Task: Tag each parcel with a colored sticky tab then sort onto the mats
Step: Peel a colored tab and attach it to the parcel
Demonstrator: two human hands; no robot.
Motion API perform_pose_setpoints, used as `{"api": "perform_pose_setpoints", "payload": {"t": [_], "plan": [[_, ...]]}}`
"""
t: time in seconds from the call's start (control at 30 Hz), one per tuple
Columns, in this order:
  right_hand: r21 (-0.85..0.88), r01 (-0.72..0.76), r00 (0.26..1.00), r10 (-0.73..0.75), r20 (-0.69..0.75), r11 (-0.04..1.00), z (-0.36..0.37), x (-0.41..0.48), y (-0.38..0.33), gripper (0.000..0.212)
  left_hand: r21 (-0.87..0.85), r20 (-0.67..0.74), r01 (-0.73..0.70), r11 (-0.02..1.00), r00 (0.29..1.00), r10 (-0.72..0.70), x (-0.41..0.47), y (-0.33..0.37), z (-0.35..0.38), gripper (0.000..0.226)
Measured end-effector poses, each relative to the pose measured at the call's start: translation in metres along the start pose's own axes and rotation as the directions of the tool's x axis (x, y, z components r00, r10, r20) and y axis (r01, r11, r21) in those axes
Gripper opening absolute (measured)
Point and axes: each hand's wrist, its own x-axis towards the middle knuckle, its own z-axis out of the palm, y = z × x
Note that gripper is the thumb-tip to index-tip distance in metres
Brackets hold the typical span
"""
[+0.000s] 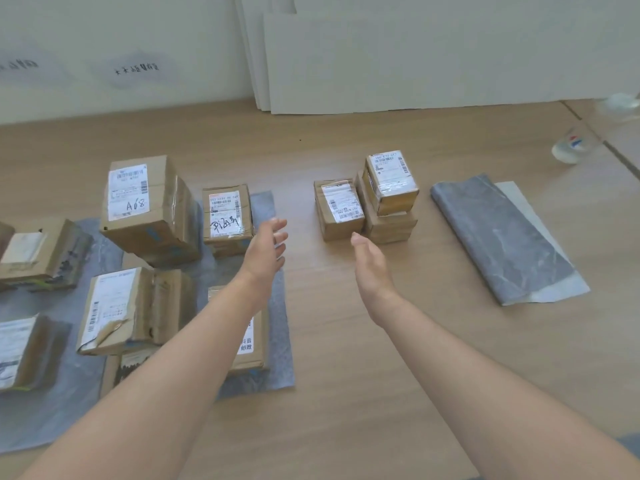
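Left hand (pixel 268 247): open, fingers loosely spread, holding nothing, raised above the floor. Right hand (pixel 372 261): open, fingers straight and together, thumb side up, holding nothing. A strip of bare floor lies between the two hands.

Parcels, unsorted group: three cardboard cartons just beyond the right hand, standing on bare floor. One low carton (pixel 341 209) lies nearest its fingertips. Touching that carton on its right side, a small carton (pixel 391 181) sits stacked on a wider carton (pixel 389 226). All three carry white shipping labels.

Parcels, left group: at least six labelled cartons left of the left hand. The A68 carton (pixel 145 206) is tallest. A small handwritten-label carton (pixel 227 216) stands just beside the left fingers. Another carton (pixel 252 337) lies partly hidden under the left forearm.

Mats: three, grey. One spread mat (pixel 273 341) lies under the left forearm, its right edge running below the wrist. A second mat (pixel 45 410) lies farther left. A folded mat (pixel 498 237) lies well right of the right hand on a white sheet (pixel 519 199), with open floor around it.

Surface: wood-grain floor (pixel 346 393), open toward the viewer.

Room: pale wall; several white boards (pixel 381 64) lean against it beyond both hands. One plastic bottle (pixel 568 147) lies far right, blurred.
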Motion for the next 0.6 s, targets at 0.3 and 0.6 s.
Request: {"api": "perform_pose_setpoints", "payload": {"t": [0.3, 0.6], "plan": [[-0.3, 0.029, 0.994, 0.003, 0.105, 0.954, -0.011, 0.095, 0.011, 0.059, 0.035, -0.004, 0.091, 0.995, 0.996, -0.091, 0.066, -0.004, 0.057, 0.049], [-0.201, -0.07, 0.994, 0.085, 0.069, 0.977, -0.002, 0.148, 0.013, 0.074, 0.077, -0.039, 0.188, 0.979, 0.982, -0.185, 0.124, -0.015, 0.085, 0.051]]}}
